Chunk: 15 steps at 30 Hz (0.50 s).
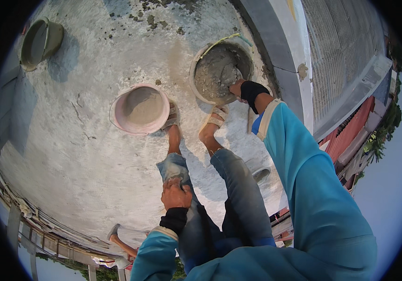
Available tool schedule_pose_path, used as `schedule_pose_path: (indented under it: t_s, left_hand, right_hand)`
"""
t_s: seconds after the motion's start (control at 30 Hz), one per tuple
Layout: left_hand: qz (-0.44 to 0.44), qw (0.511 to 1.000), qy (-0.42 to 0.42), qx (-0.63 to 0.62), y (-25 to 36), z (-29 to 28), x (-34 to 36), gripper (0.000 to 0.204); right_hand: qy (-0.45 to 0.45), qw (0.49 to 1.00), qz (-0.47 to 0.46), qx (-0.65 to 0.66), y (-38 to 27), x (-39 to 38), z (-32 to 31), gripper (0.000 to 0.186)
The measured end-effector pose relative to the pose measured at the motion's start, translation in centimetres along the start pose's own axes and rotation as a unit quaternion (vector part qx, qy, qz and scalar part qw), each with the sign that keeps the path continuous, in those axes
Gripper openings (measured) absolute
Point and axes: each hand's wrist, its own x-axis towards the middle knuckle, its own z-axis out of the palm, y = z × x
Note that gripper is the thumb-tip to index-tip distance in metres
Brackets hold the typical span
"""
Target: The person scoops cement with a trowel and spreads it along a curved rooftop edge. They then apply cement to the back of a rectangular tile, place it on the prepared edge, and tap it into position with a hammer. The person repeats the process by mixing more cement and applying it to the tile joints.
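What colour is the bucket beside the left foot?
Pink bucket, with grey contents; head view shows it best.

A pink bucket [139, 110] of smooth grey mix stands centre-left on the rough concrete roof [79, 154]. A green-grey bucket [40, 43] (tilted, seemingly empty) sits upper left. Red roofing [350, 133] shows at right, beyond a grey parapet [280, 56].

Mortar bucket [220, 70] ahead by right hand [236, 89], sand bucket [140, 110] to its left, before the feet.
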Motion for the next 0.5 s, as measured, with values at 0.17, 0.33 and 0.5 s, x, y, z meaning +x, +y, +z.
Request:
schedule_pose_path:
  t_s: [0.17, 0.33, 0.5]
  left_hand:
    - [-0.011, 1.000, -0.007, 0.004, 0.6, -0.6, 0.3, 0.039]
    - [-0.011, 1.000, -0.018, 0.003, 0.5, -1.0, 0.7, 0.039]
    - [-0.011, 0.999, -0.027, 0.037, 0.8, -1.2, 1.1, 0.038]
  right_hand:
    - [-0.132, 0.841, 0.124, 0.510, 0.5, -2.3, 2.2, 0.028]
    - [-0.223, 0.595, -0.015, 0.772, -0.4, -2.6, 7.2, 0.031]
    - [-0.308, 0.340, -0.121, 0.880, -1.1, -2.1, 11.0, 0.036]
